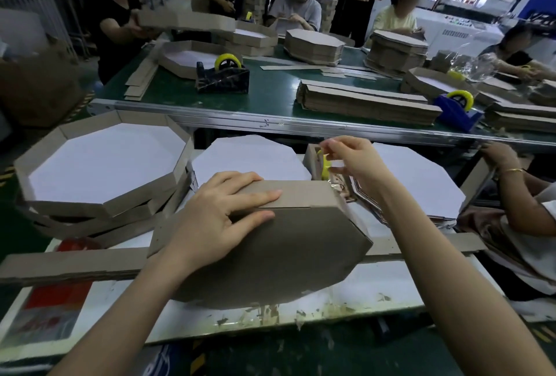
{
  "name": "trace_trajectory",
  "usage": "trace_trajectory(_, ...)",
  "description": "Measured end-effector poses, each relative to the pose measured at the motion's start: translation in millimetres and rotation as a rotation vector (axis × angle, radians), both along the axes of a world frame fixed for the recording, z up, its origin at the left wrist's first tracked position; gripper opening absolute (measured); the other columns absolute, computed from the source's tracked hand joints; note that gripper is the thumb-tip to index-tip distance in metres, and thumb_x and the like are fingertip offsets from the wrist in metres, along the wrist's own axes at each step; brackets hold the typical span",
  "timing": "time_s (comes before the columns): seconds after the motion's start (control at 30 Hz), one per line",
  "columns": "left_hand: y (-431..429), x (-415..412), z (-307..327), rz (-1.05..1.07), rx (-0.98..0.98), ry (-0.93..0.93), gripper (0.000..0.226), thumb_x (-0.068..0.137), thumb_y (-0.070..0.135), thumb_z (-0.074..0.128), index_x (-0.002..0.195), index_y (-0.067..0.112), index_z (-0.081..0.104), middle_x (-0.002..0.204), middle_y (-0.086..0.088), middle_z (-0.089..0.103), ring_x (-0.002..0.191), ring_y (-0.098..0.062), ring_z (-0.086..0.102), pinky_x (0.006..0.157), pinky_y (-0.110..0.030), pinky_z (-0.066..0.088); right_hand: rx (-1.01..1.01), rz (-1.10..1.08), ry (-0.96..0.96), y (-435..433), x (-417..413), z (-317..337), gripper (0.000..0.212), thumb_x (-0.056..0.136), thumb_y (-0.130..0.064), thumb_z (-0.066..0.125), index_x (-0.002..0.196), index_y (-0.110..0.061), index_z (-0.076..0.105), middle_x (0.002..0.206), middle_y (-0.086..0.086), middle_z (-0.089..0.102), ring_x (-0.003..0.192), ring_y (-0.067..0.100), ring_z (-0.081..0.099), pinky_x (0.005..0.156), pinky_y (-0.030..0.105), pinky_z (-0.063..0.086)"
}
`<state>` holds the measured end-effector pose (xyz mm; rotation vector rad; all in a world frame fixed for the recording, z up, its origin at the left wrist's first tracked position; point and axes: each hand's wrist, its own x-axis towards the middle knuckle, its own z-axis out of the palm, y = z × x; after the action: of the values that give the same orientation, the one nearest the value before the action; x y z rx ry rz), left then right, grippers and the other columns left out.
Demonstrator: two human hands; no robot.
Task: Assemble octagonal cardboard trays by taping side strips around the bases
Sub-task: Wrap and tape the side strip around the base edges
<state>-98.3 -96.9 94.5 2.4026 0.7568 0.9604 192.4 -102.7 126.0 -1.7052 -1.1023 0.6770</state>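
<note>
A brown octagonal cardboard tray (288, 255) lies upside down and tilted on the white work board. My left hand (219, 216) grips its upper edge, fingers over the side strip (304, 195) and thumb on the base. My right hand (355, 162) reaches to the tape dispenser with a yellow roll (325, 165) just behind the tray and pinches the clear tape end. White octagonal bases (249, 162) lie behind the tray. A long side strip (75, 264) runs across the board under the tray.
Finished trays (99, 171) are stacked at the left. Another person's arm (517, 192) rests at the right by a white base (421, 180). Beyond a metal rail, a green table (270, 90) holds tape dispensers, strip piles and base stacks, with several people working.
</note>
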Motion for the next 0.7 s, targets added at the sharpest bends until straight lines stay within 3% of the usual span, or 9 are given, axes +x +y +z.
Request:
trace_trajectory(0.1,4.3,2.8,4.1,-0.023,-0.036,-0.003,0.031,0.086,0.047,0.065,0.117,0.04,0.068,0.124,0.011,0.061,0.119,-0.013,0.05,0.101,-0.039,0.043,-0.208,-0.206,-0.038,25.9,42.8,-35.9,0.024,0.098,-0.012,0.049,0.109,-0.003,0.069,0.087,0.008,0.059,0.083,0.023,0.054,0.082,0.045,0.059)
trace_trajectory(0.2,15.2,5.6,12.2,-0.038,-0.083,0.044,0.035,0.081,0.051,0.063,0.114,0.041,0.07,0.124,0.009,0.062,0.122,-0.011,0.05,0.102,-0.042,0.044,-0.436,-0.229,-0.028,45.1,70.1,-72.0,0.036,0.096,-0.008,0.046,0.122,0.014,0.054,0.087,0.011,0.045,0.077,0.028,0.047,0.069,0.044,0.055)
trace_trajectory(0.33,20.8,10.7,11.7,0.0,-0.117,0.027,0.032,0.079,0.05,0.068,0.11,0.044,0.07,0.125,0.015,0.061,0.123,-0.003,0.049,0.104,-0.038,0.043,-0.586,-0.176,-0.048,66.6,85.2,-105.0,0.04,0.102,-0.023,0.045,0.13,0.006,0.046,0.106,0.018,0.059,0.085,0.033,0.062,0.071,0.043,0.055)
trace_trajectory(0.43,20.0,14.2,10.1,0.011,-0.119,0.01,0.032,0.076,0.053,0.067,0.107,0.046,0.07,0.124,0.023,0.058,0.122,0.001,0.048,0.103,-0.021,0.039,-0.634,-0.171,-0.026,82.4,100.8,-126.1,0.031,0.101,-0.012,0.047,0.129,0.0,0.047,0.104,0.015,0.055,0.083,0.029,0.057,0.068,0.039,0.052)
trace_trajectory(0.53,23.8,16.4,10.4,0.034,-0.123,0.025,0.029,0.076,0.047,0.069,0.105,0.051,0.068,0.124,0.029,0.055,0.122,0.006,0.046,0.099,-0.005,0.032,-0.727,-0.133,-0.046,95.1,114.4,-142.5,0.025,0.095,-0.006,0.055,0.118,0.005,0.054,0.11,0.022,0.061,0.093,0.035,0.062,0.076,0.046,0.057)
trace_trajectory(0.7,31.0,21.0,11.1,0.038,-0.135,0.042,0.03,0.077,0.044,0.069,0.107,0.048,0.069,0.126,0.024,0.057,0.123,0.003,0.048,0.1,-0.009,0.035,-0.747,-0.119,-0.121,110.7,127.1,-162.1,0.033,0.095,-0.012,0.061,0.121,0.004,0.048,0.121,0.027,0.058,0.111,0.039,0.061,0.093,0.052,0.054)
